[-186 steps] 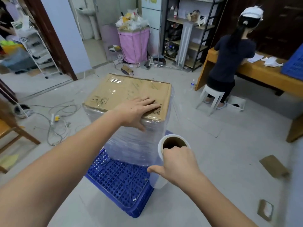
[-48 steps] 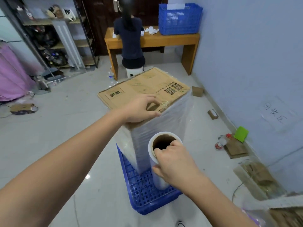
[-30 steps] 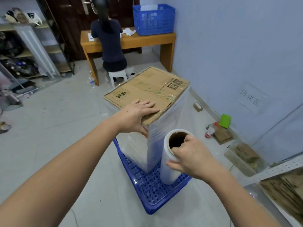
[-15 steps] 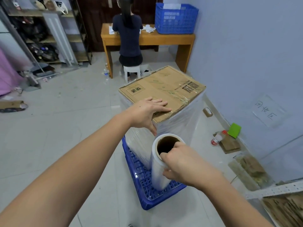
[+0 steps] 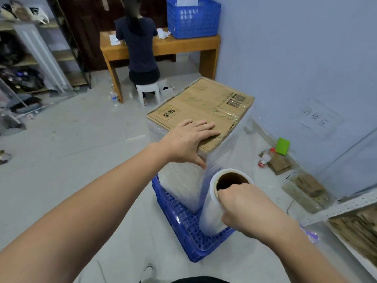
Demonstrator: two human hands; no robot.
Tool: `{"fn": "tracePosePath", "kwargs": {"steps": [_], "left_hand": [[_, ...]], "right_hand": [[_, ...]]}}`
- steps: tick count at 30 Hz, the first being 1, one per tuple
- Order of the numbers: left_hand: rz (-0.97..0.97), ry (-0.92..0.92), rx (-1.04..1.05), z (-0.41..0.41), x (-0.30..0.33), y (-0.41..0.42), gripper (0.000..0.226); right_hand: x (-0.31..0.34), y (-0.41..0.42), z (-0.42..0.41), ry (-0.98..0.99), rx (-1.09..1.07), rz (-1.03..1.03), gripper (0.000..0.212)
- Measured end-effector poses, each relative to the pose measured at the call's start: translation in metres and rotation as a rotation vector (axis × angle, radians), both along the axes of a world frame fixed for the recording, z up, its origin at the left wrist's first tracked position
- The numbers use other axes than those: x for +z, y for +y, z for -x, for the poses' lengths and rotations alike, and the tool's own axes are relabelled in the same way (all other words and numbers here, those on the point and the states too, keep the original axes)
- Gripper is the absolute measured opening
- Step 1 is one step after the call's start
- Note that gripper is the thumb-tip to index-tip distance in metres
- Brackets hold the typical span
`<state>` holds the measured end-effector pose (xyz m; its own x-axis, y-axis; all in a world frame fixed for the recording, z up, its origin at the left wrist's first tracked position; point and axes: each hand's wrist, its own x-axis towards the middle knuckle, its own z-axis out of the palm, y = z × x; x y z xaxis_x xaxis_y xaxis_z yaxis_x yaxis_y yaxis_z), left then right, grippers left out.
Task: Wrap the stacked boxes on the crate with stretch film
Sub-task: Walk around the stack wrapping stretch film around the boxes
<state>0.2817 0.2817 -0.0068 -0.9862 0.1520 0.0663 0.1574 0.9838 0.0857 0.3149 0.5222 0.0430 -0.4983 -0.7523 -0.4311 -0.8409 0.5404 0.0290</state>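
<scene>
- Left hand [image 5: 188, 139] lies flat on the near corner of the top box [image 5: 201, 111], fingers straight and spread, thumb hanging down over the wrapped side.
- Right hand [image 5: 246, 209] grips the film roll [image 5: 212, 213] at its top end, fingers curled round the rim, and a couple of them look hooked into the cardboard core, though that bit is hard to see.
- Roll stands roughly upright just beside the near corner of the stack, its lower end over the crate [image 5: 183, 225].
- A sheet of film [image 5: 206, 180] runs tight from the roll to the boxes; it's blurry right there.
- Boxes sit on the blue crate on the floor, sides already covered in cloudy film, brown top bare with printed labels and clear tape.
- Behind the stack: a person [image 5: 139, 48] sits on a white stool [image 5: 148, 91] at a wooden worktop [image 5: 179, 44], back to the camera, with a blue basket [image 5: 192, 18] on it.
- By the wall on the right: a green pad [image 5: 283, 146], a small bottle [image 5: 264, 159] and flat cardboard scraps [image 5: 280, 163].
- Shelves [image 5: 30, 56] with clutter on the left.
</scene>
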Motion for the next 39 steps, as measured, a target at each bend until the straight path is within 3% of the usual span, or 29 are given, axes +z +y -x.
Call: {"fn": "tracePosePath", "kwargs": {"steps": [2, 6, 8, 12, 16, 18, 22, 29, 33, 35, 39], "left_hand": [[0.037, -0.017, -0.088, 0.001, 0.002, -0.012, 0.113], [0.135, -0.086, -0.255, 0.003, 0.007, -0.042, 0.109], [0.142, -0.062, -0.255, 0.003, 0.004, -0.055, 0.108], [0.19, 0.003, -0.261, 0.001, -0.005, -0.06, 0.108], [0.2, 0.052, -0.277, 0.001, -0.007, -0.057, 0.104], [0.201, 0.072, -0.282, 0.001, -0.008, -0.058, 0.102], [0.215, 0.094, -0.285, 0.001, -0.01, -0.057, 0.101], [0.208, 0.067, -0.269, 0.006, -0.007, -0.05, 0.098], [0.201, 0.067, -0.249, 0.005, -0.008, -0.036, 0.098], [0.204, 0.067, -0.235, 0.003, -0.009, -0.032, 0.098], [0.198, 0.062, -0.224, 0.001, -0.01, -0.032, 0.098]], "right_hand": [[0.0, -0.009, -0.01, 0.03, -0.045, -0.008, 0.012], [-0.009, -0.039, -0.033, 0.17, -0.285, 0.086, 0.066], [-0.015, -0.051, -0.04, 0.229, -0.425, 0.148, 0.075], [-0.024, -0.063, -0.056, 0.352, -0.598, 0.205, 0.059], [-0.027, -0.063, -0.066, 0.256, -0.759, 0.206, 0.026], [-0.028, -0.069, -0.071, 0.301, -0.776, 0.205, 0.027], [-0.029, -0.079, -0.07, 0.425, -0.765, 0.183, 0.065], [-0.032, -0.07, -0.087, 0.354, -0.525, 0.244, 0.054], [-0.027, -0.071, -0.102, 0.351, -0.234, 0.247, 0.044], [-0.023, -0.072, -0.106, 0.351, -0.176, 0.214, 0.051], [-0.023, -0.069, -0.109, 0.319, -0.097, 0.226, 0.041]]}}
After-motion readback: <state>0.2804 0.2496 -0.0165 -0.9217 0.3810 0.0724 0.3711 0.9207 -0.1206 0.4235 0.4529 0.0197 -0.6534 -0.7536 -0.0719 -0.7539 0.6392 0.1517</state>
